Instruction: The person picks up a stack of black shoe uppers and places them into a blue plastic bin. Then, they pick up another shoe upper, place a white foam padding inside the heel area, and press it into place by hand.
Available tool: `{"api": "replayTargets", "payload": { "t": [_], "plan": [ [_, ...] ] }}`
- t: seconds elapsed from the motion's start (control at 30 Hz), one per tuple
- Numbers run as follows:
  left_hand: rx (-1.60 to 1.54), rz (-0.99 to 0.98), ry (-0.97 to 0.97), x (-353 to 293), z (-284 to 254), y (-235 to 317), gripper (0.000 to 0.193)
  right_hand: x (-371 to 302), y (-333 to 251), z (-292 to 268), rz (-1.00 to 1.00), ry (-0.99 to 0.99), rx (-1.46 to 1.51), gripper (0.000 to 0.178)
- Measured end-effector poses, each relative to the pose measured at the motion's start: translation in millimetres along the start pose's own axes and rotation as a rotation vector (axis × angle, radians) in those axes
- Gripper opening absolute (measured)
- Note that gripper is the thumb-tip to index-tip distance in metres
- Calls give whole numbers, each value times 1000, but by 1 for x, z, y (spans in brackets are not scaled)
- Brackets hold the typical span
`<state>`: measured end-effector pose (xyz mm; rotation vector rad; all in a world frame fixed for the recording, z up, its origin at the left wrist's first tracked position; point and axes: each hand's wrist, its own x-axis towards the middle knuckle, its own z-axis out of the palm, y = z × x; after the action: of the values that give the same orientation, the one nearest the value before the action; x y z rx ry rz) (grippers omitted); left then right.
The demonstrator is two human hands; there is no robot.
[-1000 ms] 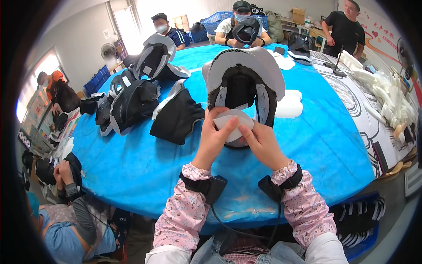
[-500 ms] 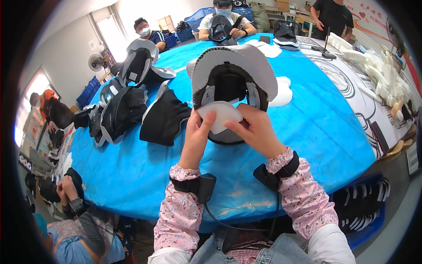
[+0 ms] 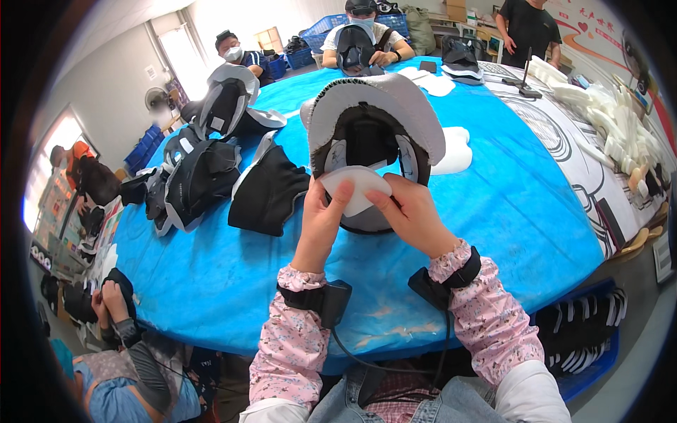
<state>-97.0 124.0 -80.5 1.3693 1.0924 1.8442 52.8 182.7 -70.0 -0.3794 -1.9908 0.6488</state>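
Note:
Between my two hands is a thin white pad (image 3: pixel 357 185) with a rounded upper edge, foam-like in look. My left hand (image 3: pixel 319 224) pinches its left side, thumb lying on the face turned to me. At the right side my right hand (image 3: pixel 417 217) grips it the same way, fingers mostly hidden behind. Just beyond the pad, a grey and black padded helmet liner (image 3: pixel 374 95) stands on the blue-covered table with its hollow facing me. Pale pads line its inner sides. Whether the white pad touches the liner I cannot tell.
Several black and grey liners (image 3: pixel 201 180) lie to the left on the blue cover (image 3: pixel 451 289). White pads (image 3: pixel 455 151) rest right of the liner. White strips (image 3: pixel 613 106) are heaped far right. A blue crate (image 3: pixel 578 338) sits below the right edge. Co-workers (image 3: pixel 367 42) sit across.
The view has shifted slightly. My hands keep the same two-sided hold on the white pad, and the liner before me stays in place.

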Motion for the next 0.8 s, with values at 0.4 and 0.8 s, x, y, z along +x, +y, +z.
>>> {"api": "replayTargets", "payload": {
  "t": [0.4,0.8],
  "plan": [
    [153,143,57,1,-3,-17,39,-2,-5,-3,39,40,-111,30],
    [-18,-31,-64,-1,-1,3,44,-3,-1,-1,41,-26,-1,25]
  ]
}}
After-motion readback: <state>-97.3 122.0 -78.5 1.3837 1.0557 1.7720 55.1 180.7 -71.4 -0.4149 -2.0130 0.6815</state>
